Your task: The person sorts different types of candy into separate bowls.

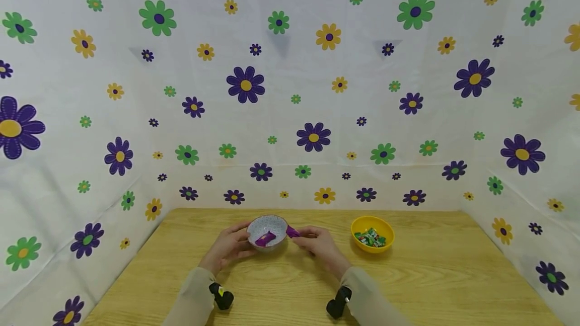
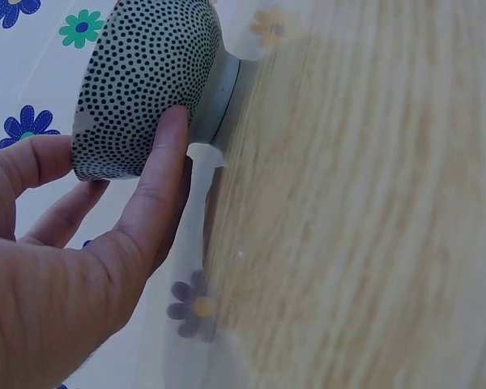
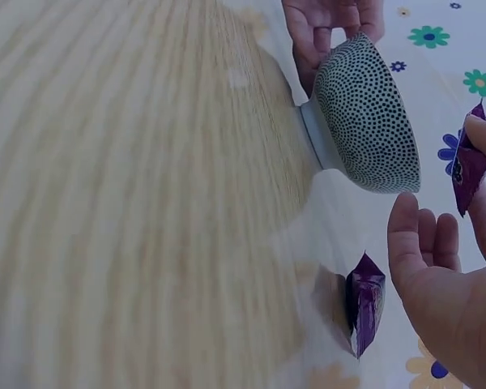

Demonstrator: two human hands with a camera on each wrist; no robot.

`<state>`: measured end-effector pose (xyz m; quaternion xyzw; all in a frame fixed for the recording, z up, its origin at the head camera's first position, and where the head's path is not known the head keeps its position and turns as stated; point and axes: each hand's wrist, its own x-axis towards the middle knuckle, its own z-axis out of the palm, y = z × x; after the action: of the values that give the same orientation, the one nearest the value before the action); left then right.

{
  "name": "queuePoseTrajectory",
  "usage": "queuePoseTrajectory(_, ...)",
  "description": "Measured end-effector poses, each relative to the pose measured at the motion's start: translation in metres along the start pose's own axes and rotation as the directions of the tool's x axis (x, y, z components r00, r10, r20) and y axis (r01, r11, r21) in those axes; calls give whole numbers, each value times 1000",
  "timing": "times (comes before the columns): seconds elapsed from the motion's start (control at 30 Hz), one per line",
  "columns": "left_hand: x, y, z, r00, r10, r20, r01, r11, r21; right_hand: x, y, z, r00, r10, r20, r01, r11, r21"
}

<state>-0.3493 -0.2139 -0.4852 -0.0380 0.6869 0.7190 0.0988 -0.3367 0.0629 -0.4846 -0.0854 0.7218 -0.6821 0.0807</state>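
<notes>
A dotted bowl (image 1: 267,246) stands on the table, with a purple wrapped candy (image 1: 265,239) inside it. My left hand (image 1: 230,247) grips the bowl's left side, thumb on the outer wall and fingers at the rim, as the left wrist view shows. Beside the right rim, my right hand (image 1: 318,247) pinches another purple wrapped candy (image 3: 470,168) between thumb and finger. A further purple candy (image 3: 365,305) lies on the table near the right hand in the right wrist view; in the head view I cannot make it out.
To the right stands a yellow bowl (image 1: 385,246) holding several green wrapped candies (image 1: 370,238). The wooden table (image 1: 435,275) is bordered at the back and sides by a white flowered cloth (image 1: 281,175).
</notes>
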Motion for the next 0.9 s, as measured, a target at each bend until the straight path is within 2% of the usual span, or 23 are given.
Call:
queuePoseTrajectory(0.27, 0, 2, 0, 1000, -11, -17, 11, 1000, 5, 11, -2, 13, 1000, 16, 3, -16, 1000, 10)
queuePoseTrajectory(0.5, -2, 3, 1, 1000, -5, -7, 5, 1000, 8, 16, -6, 24, 1000, -15, -20, 15, 999, 43)
queuePoseTrajectory(0.9, 0, 1, 1, 1000, -4, 3, 4, 1000, 11, 18, -11, 40, 997, -17, -71, 15, 999, -32)
